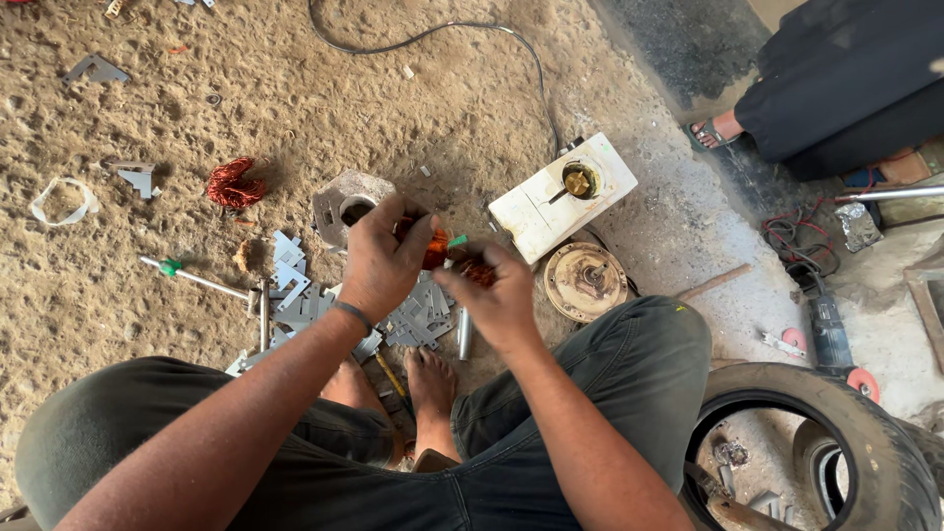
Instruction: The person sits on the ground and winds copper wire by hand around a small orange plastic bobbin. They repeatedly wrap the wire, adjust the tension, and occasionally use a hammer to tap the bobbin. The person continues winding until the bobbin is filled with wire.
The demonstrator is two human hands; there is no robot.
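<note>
A person sits on a dusty dirt floor (442, 88), seen from above, both hands raised over bare feet. Far left lie a white tape loop (63, 200) and a loose red wire bundle (233, 183); nearer, a screwdriver (197, 278) with a green collar lies beside a heap of thin metal plates (295, 285). At centre, the left hand (385, 262) and right hand (495, 296) hold a small copper coil (438, 248) between them, fingers of both closed on it, the left over its top, the right pinching its right end. The coil looks light and springy, its fine wire likely easy to kink or snag, so a grip on the bundled body seems safest. Right of the hands sit a white box (551, 202) with a brass centre and a round metal disc (585, 280). Near right is a tyre (865, 423); far right, another person's sandalled foot (713, 131).
</note>
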